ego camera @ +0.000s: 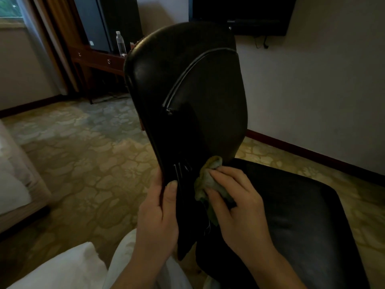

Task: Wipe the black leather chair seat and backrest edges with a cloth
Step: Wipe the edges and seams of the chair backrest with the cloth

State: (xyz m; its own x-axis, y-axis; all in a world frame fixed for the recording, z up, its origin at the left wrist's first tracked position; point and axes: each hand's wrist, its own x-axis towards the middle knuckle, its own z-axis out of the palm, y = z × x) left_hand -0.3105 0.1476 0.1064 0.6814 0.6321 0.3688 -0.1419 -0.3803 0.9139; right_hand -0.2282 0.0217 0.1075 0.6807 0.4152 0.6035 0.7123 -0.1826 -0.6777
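Observation:
The black leather chair stands close in front of me, its tall backrest (187, 86) rising at centre and its seat (291, 215) spreading to the lower right. My left hand (156, 213) grips the lower left edge of the backrest, thumb on the front face. My right hand (235, 203) holds a crumpled yellow-green cloth (208, 178) and presses it against the base of the backrest, where it meets the seat. Part of the cloth is hidden under my fingers.
A dark wooden desk (98, 59) with a plastic water bottle (120, 43) stands at the back left. A wall-mounted TV (243, 13) hangs behind the chair. White bedding (62, 270) lies at the lower left, and patterned carpet (79, 159) covers the floor.

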